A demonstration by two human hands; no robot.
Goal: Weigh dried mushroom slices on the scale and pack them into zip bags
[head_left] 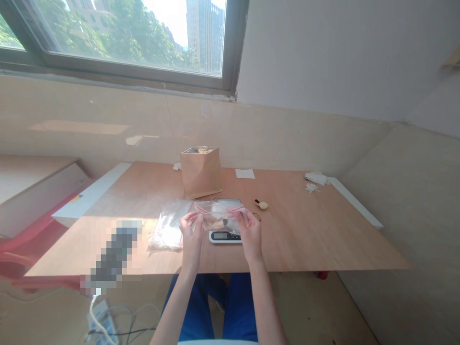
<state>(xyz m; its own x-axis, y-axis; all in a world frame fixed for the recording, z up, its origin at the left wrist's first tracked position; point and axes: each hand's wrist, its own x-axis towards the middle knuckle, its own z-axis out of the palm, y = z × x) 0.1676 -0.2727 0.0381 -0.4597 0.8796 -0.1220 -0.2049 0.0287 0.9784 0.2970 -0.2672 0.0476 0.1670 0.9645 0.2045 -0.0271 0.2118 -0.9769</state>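
Note:
Between my two hands is a clear zip bag (215,221) with a red line along its top edge. My left hand (192,226) pinches the bag's left upper corner, and my right hand (249,231) grips the right one. Something brownish with a dark spot shows in or through the bag; I cannot tell which. Below the bag lies a white kitchen scale (219,236), partly covered by it, its display facing me. A pile of clear zip bags (166,230) rests just left of my left hand. Behind stands an open brown paper pouch (201,173) with pale grainy contents.
A scoop (262,205) with pale contents lies right of the scale. Farther back are a white paper (245,173) and crumpled tissues (316,179). A blurred dark device (115,254) with a white cable (95,314) sits at the table's left front. A window (136,36) is above.

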